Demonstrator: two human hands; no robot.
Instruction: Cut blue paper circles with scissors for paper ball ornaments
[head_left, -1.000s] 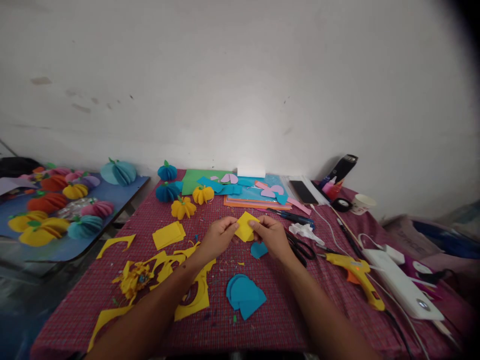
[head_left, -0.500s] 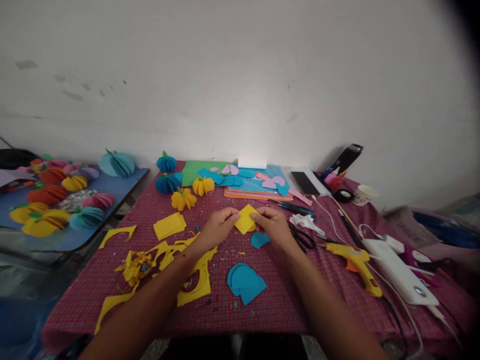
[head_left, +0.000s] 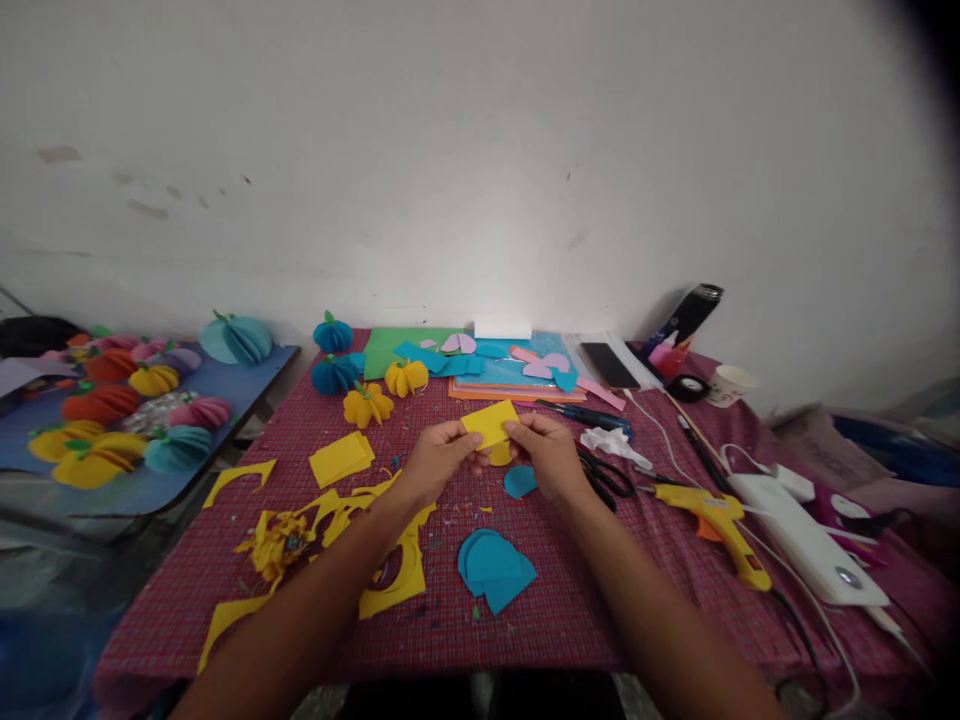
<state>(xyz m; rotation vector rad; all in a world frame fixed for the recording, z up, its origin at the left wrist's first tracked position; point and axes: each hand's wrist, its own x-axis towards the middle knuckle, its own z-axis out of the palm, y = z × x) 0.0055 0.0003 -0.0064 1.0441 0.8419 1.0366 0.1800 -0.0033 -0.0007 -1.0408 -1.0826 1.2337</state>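
Observation:
A small yellow paper rectangle (head_left: 490, 424) is pinched between my two hands above the middle of the table. My left hand (head_left: 441, 455) grips its left end, thumb on top. At the other end, my right hand (head_left: 550, 452) holds the corner between thumb and fingers. Another yellow paper piece (head_left: 500, 455) shows just below it; whether it is held too, I cannot tell. Under my right hand lies a small blue paper piece (head_left: 519, 482). Nearer me rests a stack of blue paper cutouts (head_left: 495, 567). Yellow paper rectangles (head_left: 342, 459) are stacked left of my left hand.
Yellow paper scraps (head_left: 405, 570) spread beneath my left forearm. Black-handled scissors (head_left: 611, 478), a yellow glue gun (head_left: 716, 520) and a white power strip (head_left: 806, 540) with cables lie on the right. Paper pumpkins (head_left: 367, 403) stand at the back left, more on a blue table (head_left: 259, 400).
The yellow paper has turned from a diamond-like angle to lie nearly sideways between my hands, showing as a longer rectangle. Both hands have stayed in about the same place.

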